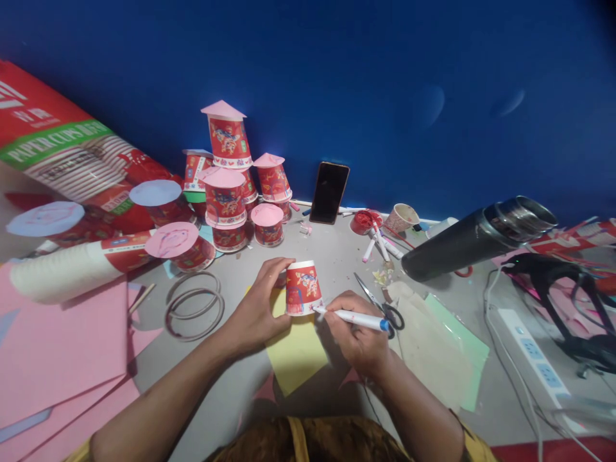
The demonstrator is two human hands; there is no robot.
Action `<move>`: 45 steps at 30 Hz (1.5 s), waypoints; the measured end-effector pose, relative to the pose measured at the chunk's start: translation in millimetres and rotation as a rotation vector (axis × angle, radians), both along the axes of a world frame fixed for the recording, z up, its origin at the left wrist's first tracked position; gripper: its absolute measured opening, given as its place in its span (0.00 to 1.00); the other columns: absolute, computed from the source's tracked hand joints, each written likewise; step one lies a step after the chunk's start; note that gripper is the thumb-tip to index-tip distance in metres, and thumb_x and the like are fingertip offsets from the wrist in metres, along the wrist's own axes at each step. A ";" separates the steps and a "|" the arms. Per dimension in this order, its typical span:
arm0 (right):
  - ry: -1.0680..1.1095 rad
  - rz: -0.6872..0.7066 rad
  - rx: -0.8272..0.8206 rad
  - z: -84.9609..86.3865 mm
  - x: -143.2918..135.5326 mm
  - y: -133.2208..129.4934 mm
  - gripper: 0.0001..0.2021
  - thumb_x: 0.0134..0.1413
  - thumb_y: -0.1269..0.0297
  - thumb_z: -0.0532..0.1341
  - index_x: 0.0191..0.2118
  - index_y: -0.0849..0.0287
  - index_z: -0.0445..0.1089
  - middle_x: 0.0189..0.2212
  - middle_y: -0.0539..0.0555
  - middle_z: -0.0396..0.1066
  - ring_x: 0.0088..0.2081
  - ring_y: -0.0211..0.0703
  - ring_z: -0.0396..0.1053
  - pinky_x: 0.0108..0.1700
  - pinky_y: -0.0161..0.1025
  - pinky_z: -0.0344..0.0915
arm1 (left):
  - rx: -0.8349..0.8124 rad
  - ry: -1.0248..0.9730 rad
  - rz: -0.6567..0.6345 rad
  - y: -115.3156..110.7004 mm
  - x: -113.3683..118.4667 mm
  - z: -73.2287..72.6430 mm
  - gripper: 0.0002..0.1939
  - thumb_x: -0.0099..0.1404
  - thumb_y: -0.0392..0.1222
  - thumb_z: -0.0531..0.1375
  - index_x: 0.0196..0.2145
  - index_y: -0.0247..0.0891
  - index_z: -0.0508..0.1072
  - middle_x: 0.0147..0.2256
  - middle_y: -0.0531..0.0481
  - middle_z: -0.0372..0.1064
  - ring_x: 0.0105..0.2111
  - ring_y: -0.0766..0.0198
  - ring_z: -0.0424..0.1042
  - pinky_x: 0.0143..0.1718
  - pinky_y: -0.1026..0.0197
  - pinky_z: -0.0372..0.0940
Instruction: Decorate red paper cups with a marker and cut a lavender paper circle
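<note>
My left hand point(264, 300) grips a red paper cup point(302, 285) from its left side, fingers behind and thumb near the lower edge. The cup is upside down, with a white band at the bottom that carries small drawn marks. In my right hand point(359, 330) is a white marker point(356, 318) with a blue end, its tip at the white band. Below the cup lies a yellow sheet of paper point(298, 359). Black-handled scissors point(378, 300) rest just right of my right hand.
Decorated paper cups with pink paper tops point(225, 196) stand stacked at the back left. A phone point(330, 192) leans on the blue wall. To the right are a dark thermos point(462, 240) and a power strip point(534, 359). Pink paper point(62, 346) and tape rings point(195, 313) lie left.
</note>
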State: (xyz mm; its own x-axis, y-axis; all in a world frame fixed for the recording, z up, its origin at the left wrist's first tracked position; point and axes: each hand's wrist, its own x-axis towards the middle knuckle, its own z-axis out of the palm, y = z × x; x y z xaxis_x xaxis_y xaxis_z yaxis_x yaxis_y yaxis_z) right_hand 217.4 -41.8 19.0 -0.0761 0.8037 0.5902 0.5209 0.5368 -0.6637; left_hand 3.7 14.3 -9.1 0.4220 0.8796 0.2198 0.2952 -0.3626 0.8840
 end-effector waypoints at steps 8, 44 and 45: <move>0.028 -0.037 0.018 -1.3 2.5 -0.5 0.07 0.64 0.70 0.61 0.35 0.56 0.74 0.26 0.51 0.77 0.25 0.41 0.74 0.30 0.37 0.71 | -0.007 0.018 0.003 0.0 -0.5 2.1 0.41 0.56 0.30 0.63 0.66 0.44 0.59 0.64 0.38 0.58 0.67 0.43 0.63 0.66 0.38 0.68; 0.036 -0.028 0.005 0.6 2.9 -0.7 0.07 0.64 0.71 0.61 0.33 0.56 0.73 0.25 0.50 0.75 0.25 0.39 0.73 0.29 0.33 0.67 | -0.009 0.033 0.000 0.4 -0.7 1.1 0.42 0.55 0.29 0.61 0.67 0.43 0.59 0.65 0.39 0.57 0.69 0.45 0.61 0.68 0.41 0.67; 0.033 -0.023 -0.001 0.2 2.8 -0.6 0.07 0.64 0.71 0.61 0.33 0.56 0.73 0.25 0.50 0.75 0.25 0.39 0.73 0.30 0.33 0.67 | -0.005 0.035 0.001 0.5 -0.7 0.8 0.42 0.55 0.29 0.61 0.67 0.43 0.59 0.65 0.39 0.57 0.69 0.45 0.61 0.68 0.41 0.67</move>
State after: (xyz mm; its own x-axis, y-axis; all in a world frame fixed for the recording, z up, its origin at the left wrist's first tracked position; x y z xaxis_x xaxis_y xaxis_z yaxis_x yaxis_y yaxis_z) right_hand 220.2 -42.4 19.2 -0.0380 0.8056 0.5913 0.5110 0.5241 -0.6813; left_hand 3.0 14.8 -8.3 0.4285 0.8810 0.2003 0.3261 -0.3576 0.8751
